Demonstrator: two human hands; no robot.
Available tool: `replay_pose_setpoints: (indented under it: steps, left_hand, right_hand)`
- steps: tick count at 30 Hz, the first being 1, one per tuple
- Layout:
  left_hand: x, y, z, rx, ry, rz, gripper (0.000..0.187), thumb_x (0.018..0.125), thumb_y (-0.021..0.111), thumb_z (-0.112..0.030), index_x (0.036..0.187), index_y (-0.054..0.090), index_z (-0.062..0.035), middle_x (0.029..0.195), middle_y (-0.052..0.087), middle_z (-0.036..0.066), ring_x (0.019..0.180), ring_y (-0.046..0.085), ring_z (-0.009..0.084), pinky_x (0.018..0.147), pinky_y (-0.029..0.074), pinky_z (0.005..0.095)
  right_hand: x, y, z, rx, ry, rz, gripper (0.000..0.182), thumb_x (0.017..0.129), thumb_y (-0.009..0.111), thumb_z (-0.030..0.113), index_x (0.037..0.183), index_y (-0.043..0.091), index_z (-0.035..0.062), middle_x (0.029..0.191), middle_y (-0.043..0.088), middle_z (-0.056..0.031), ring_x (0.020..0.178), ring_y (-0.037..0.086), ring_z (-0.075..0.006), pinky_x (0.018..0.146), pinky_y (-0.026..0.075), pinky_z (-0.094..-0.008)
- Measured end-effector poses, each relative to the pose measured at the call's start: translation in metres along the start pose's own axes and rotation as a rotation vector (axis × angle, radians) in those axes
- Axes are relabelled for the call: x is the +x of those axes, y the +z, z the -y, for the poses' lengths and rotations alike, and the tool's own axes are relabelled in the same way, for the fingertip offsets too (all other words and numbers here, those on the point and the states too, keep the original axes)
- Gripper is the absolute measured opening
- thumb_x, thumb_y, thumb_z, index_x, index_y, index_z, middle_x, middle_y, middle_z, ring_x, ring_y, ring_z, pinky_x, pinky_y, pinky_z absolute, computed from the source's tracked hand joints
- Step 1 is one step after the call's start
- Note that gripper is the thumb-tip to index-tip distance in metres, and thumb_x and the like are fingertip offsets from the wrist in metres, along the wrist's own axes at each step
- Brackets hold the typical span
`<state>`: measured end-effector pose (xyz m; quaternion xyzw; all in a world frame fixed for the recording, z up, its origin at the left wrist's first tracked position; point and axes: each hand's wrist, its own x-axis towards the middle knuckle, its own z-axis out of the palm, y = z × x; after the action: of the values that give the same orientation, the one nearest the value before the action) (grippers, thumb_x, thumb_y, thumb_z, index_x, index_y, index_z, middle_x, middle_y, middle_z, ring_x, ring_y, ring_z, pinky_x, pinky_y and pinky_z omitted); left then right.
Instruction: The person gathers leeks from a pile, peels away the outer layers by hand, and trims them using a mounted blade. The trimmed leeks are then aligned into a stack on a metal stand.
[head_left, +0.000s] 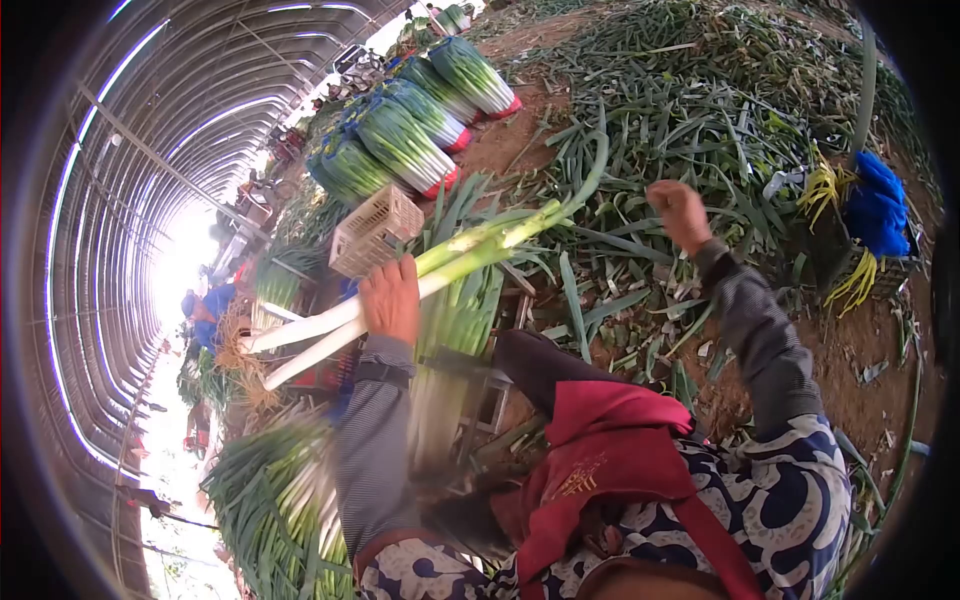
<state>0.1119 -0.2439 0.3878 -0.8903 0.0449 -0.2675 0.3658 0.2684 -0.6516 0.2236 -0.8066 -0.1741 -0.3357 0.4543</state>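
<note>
My left hand [391, 298] is wrapped round a few long green onions [455, 268], probably two, above my lap. Their white shanks and stringy roots [237, 335] point left, and their green ends reach up to the right, one leaf curling upward. My right hand [682, 214] is raised apart from the stalks, over the cut leaves, with its fingers curled closed. Whether anything is inside those fingers is hidden. Below my left hand, a heap of green onions [455, 330] lies blurred beside my knee.
A plastic crate [375, 232] stands just beyond my left hand. Behind it are several wrapped bundles of green onions [405, 140]. Stripped leaves [660, 110] cover the ground ahead and right. More onions [275, 500] lie at lower left. Blue netting [877, 205] and yellow ties [826, 187] are far right.
</note>
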Motion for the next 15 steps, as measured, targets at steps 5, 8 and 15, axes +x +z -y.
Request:
replay_pose_setpoints:
  steps: [5, 8, 15]
  left_hand:
    - [-0.008, -0.008, 0.001, 0.089, 0.076, -0.108, 0.03, 0.079, 0.051, -0.014, 0.109, 0.049, -0.008, 0.087, 0.049, 0.005, 0.084, 0.049, 0.0212, 0.072, 0.036, 0.0348]
    - [-0.015, -0.009, 0.002, 0.068, 0.089, -0.123, 0.035, 0.08, 0.05, -0.014, 0.114, 0.049, -0.0063, 0.087, 0.048, 0.006, 0.084, 0.048, 0.0213, 0.072, 0.036, 0.0349]
    - [-0.024, -0.01, -0.015, 0.042, 0.148, -0.17, 0.027, 0.08, 0.051, -0.018, 0.106, 0.052, -0.0115, 0.082, 0.047, 0.002, 0.08, 0.047, 0.0174, 0.072, 0.036, 0.0338]
  right_hand:
    - [-0.009, 0.058, 0.115, 0.232, -0.135, -0.012, 0.008, 0.081, 0.063, 0.013, 0.077, 0.064, 0.0062, 0.087, 0.064, -0.0084, 0.082, 0.057, -0.0297, 0.072, 0.043, -0.0397]
    - [-0.012, 0.077, 0.142, 0.26, -0.167, 0.095, 0.01, 0.08, 0.064, 0.015, 0.088, 0.064, 0.0085, 0.097, 0.062, -0.0057, 0.093, 0.054, -0.0279, 0.081, 0.039, -0.0395]
    - [-0.016, 0.102, 0.216, 0.15, -0.542, 0.331, 0.052, 0.066, 0.072, 0.023, 0.111, 0.052, 0.0068, 0.107, 0.057, -0.0133, 0.099, 0.054, -0.0312, 0.086, 0.04, -0.0385]
